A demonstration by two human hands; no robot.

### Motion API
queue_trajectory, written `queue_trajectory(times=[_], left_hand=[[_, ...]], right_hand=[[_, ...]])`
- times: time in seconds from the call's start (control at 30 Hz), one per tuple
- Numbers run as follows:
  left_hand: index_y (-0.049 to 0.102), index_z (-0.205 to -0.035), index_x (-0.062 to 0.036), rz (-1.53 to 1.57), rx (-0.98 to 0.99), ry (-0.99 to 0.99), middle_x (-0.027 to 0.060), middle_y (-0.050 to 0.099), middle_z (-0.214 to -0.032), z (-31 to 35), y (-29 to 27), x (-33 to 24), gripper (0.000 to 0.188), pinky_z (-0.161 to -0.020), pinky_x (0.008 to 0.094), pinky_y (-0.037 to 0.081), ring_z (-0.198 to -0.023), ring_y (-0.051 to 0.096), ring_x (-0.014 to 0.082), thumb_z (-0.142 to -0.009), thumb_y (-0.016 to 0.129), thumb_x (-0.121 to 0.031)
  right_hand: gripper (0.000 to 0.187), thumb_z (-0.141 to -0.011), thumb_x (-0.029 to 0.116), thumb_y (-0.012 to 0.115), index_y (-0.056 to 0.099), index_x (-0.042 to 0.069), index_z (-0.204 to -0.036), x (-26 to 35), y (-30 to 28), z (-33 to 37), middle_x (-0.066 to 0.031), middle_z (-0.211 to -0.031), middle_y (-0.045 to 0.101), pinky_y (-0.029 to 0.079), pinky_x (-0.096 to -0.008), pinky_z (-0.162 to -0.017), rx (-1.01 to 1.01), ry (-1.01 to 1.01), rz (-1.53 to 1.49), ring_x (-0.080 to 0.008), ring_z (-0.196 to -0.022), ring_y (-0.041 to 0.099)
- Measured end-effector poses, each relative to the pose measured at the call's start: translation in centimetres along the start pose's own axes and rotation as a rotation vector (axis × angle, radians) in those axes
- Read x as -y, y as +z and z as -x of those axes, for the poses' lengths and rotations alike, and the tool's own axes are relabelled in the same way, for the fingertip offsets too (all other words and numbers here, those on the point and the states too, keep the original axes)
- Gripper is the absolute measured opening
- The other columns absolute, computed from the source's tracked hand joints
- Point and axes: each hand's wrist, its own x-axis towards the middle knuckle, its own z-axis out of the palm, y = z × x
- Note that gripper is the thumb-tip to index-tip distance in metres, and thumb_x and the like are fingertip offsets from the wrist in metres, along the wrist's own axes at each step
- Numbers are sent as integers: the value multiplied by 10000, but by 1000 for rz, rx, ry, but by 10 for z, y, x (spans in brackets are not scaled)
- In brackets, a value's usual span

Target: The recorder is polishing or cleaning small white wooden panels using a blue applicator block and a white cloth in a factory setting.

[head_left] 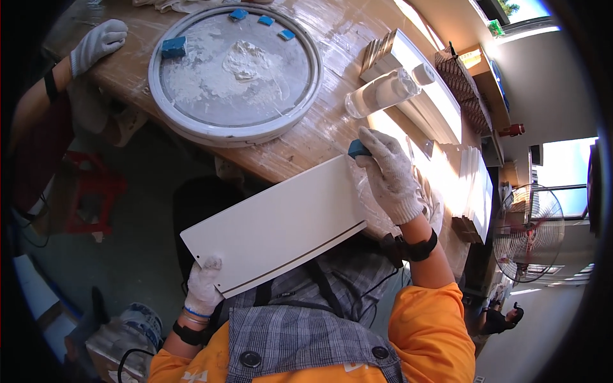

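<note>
A long white board (281, 223) with a groove along its near edge lies tilted across my lap, its far right end at the table edge. My left hand (205, 284), in a white glove, is closed around the board's lower left corner, beside small dark holes. In my gloved right hand (391, 175) a small blue block (359, 149), like a sanding sponge, is pinched just above the board's far right corner. Beyond the board stands a round grey lid-like tray (236, 131) with a lump of white paste (246, 60) and several blue blocks (174, 46) on it.
A clear bottle (383, 92) lies near stacked white boards (428, 83); another stack of boards (476, 191) stands at the right. A co-worker's gloved hand (99, 45) rests at the table's left. A red stool (96, 191), a bucket (142, 322) and a fan (529, 233) are around.
</note>
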Motion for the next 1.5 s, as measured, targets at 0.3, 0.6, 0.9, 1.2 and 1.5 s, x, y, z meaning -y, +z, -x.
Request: queue_trajectory(times=[0.3, 0.6, 0.9, 1.2, 1.5], left_hand=[[384, -1331, -1, 51, 29, 6, 153, 546, -1200, 0, -4, 0, 472, -927, 424, 510, -1083, 589, 301, -882, 495, -98], [371, -1343, -1, -261, -2, 53, 170, 539, -1217, -1, -8, 3, 546, -912, 439, 524, -1097, 587, 315, -812, 485, -58], [510, -1197, 30, -273, -1, 209, 138, 609, -1143, -2, -10, 11, 379, -858, 309, 525, -1012, 634, 225, -881, 593, -160], [345, -1326, 6, -95, 91, 72, 154, 534, -1248, 0, -3, 0, 445, -933, 392, 510, -1114, 587, 265, -932, 490, -142], [361, -1335, -6, -207, 110, 133, 152, 524, -1265, -3, -11, 8, 438, -942, 423, 503, -1139, 570, 283, -934, 470, -142]], right_hand=[[481, -801, 23, 658, 543, 65, -1265, -4, 3, 2, -175, -1117, 579, 474, -400, -859, 33, 5, 15, -342, -998, 576], [481, -796, 43, 670, 540, 61, -1260, 4, 1, -2, -173, -1100, 587, 478, -406, -845, 27, -29, 107, -344, -985, 579], [509, -782, 72, 703, 534, 63, -1262, 6, 6, 4, -162, -1053, 591, 483, -399, -803, -44, 118, -9, -323, -933, 584], [537, -774, 54, 697, 518, 83, -1280, 9, 5, -1, -155, -1054, 595, 485, -397, -804, -12, 32, 96, -325, -940, 583], [538, -762, 28, 699, 528, 86, -1268, 12, 5, -2, -147, -1051, 595, 488, -395, -803, -9, -32, 180, -321, -939, 585]])
